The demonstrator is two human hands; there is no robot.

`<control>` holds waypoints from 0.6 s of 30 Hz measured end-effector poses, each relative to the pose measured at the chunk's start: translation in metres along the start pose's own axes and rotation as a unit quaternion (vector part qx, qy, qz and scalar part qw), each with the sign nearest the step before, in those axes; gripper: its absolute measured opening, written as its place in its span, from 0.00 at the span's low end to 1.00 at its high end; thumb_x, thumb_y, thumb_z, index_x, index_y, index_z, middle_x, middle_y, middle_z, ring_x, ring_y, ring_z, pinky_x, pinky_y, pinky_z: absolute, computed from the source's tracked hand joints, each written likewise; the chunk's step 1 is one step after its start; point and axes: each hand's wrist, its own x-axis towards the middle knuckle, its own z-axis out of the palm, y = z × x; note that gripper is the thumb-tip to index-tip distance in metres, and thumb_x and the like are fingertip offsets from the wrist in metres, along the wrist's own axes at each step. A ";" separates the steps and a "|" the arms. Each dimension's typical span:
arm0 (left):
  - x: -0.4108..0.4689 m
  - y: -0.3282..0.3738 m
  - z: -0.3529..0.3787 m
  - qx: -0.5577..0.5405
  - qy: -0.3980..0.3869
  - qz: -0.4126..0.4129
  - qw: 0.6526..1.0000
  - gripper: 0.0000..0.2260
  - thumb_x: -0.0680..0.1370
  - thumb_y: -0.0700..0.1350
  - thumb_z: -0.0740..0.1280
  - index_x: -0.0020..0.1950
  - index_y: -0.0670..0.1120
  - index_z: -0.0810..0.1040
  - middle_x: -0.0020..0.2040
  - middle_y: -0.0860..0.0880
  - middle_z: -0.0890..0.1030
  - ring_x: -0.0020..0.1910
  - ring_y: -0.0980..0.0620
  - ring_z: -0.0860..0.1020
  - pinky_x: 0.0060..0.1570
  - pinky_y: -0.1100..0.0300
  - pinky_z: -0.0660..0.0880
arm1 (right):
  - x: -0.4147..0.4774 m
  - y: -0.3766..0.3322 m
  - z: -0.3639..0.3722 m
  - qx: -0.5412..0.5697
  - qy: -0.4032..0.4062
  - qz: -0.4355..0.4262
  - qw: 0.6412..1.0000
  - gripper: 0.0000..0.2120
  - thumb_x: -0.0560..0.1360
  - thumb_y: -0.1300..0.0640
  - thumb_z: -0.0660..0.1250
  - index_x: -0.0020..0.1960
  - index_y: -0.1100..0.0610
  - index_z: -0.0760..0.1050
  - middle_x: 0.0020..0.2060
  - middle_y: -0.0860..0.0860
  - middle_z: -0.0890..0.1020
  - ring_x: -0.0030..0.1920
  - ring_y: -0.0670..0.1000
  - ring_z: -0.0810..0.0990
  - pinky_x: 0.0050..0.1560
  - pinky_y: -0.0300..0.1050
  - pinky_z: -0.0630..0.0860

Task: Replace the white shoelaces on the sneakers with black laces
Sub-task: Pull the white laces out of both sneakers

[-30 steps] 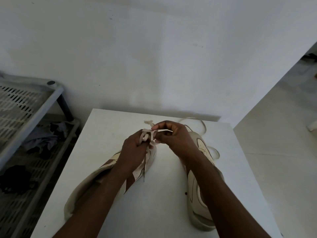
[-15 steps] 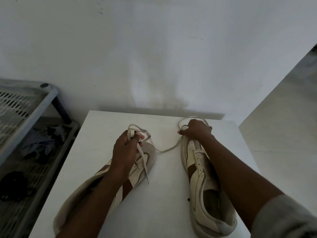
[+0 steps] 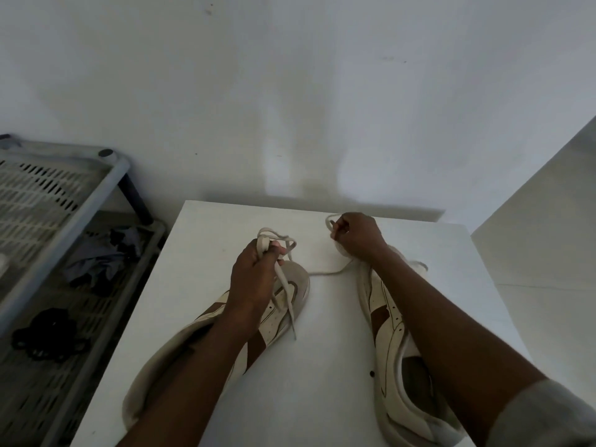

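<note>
Sneakers, two, are lying on the white table [image 3: 209, 253], both cream with brown side stripes, heels toward 6 o'clock. Left sneaker [image 3: 295, 283] is sitting at about 7 o'clock of the tabletop, its toe pointing toward 1 o'clock; the left forearm is crossing over most of its upper. Right sneaker [image 3: 385, 317] is lying at about 4 o'clock, toe toward 12 o'clock, its dark opening showing near the heel. Left hand [image 3: 254, 272] is hovering over the left toe cap, fingers curled tight around a white lace bundle [image 3: 265, 245]; flat, off-white loops are sticking out at 12 o'clock of the fist and two loose ends are hanging down toward 6 o'clock across the toe. Right hand [image 3: 358, 237] is positioned over the right toe, at 1 o'clock of the table, fingers curled and pinching a small loop of lace at its 9 o'clock side. Loose lace strand [image 3: 325, 272] is trailing from under that hand across the bare table toward the left toe; whether it joins the bundle, cannot tell. Grey sleeve [image 3: 548, 414] is showing at 5 o'clock. Slatted rack [image 3: 48, 204] is standing at 9 o'clock beside the table, with a crumpled cloth [image 3: 96, 262] on its lower shelf.
</note>
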 end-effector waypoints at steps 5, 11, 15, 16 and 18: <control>0.000 0.000 -0.002 0.006 -0.013 0.007 1.000 0.08 0.80 0.46 0.62 0.51 0.45 0.81 0.47 0.51 0.81 0.51 0.50 0.79 0.55 0.48 0.76 | -0.025 -0.046 -0.018 0.306 0.022 -0.001 0.952 0.03 0.74 0.62 0.70 0.46 0.61 0.78 0.35 0.49 0.80 0.35 0.45 0.77 0.39 0.37 0.73; -0.002 0.005 -0.004 -0.001 -0.029 0.034 0.999 0.06 0.80 0.44 0.63 0.53 0.47 0.78 0.52 0.48 0.81 0.54 0.48 0.78 0.58 0.46 0.76 | -0.064 -0.093 -0.052 0.507 -0.044 -0.064 0.859 0.02 0.76 0.65 0.68 0.46 0.60 0.77 0.35 0.50 0.80 0.38 0.47 0.79 0.47 0.43 0.79; -0.005 0.008 -0.003 -0.011 -0.050 0.047 0.998 0.07 0.79 0.42 0.65 0.56 0.46 0.77 0.53 0.48 0.81 0.54 0.48 0.78 0.59 0.48 0.75 | -0.081 -0.095 -0.048 0.461 -0.040 -0.068 0.884 0.04 0.74 0.65 0.70 0.48 0.58 0.78 0.39 0.52 0.81 0.41 0.48 0.80 0.47 0.45 0.80; -0.006 0.008 -0.003 -0.013 -0.062 0.051 0.997 0.07 0.79 0.42 0.65 0.56 0.46 0.77 0.53 0.47 0.81 0.54 0.47 0.79 0.58 0.49 0.75 | -0.084 -0.094 -0.045 0.453 -0.043 -0.069 0.888 0.06 0.74 0.65 0.70 0.48 0.57 0.78 0.39 0.50 0.82 0.41 0.47 0.80 0.47 0.45 0.80; -0.009 0.011 -0.002 -0.014 -0.091 0.063 0.994 0.08 0.78 0.43 0.67 0.57 0.45 0.76 0.52 0.45 0.81 0.53 0.46 0.79 0.55 0.52 0.75 | -0.091 -0.094 -0.040 0.440 -0.053 -0.077 0.893 0.08 0.73 0.66 0.71 0.48 0.56 0.78 0.38 0.48 0.83 0.41 0.45 0.82 0.45 0.40 0.79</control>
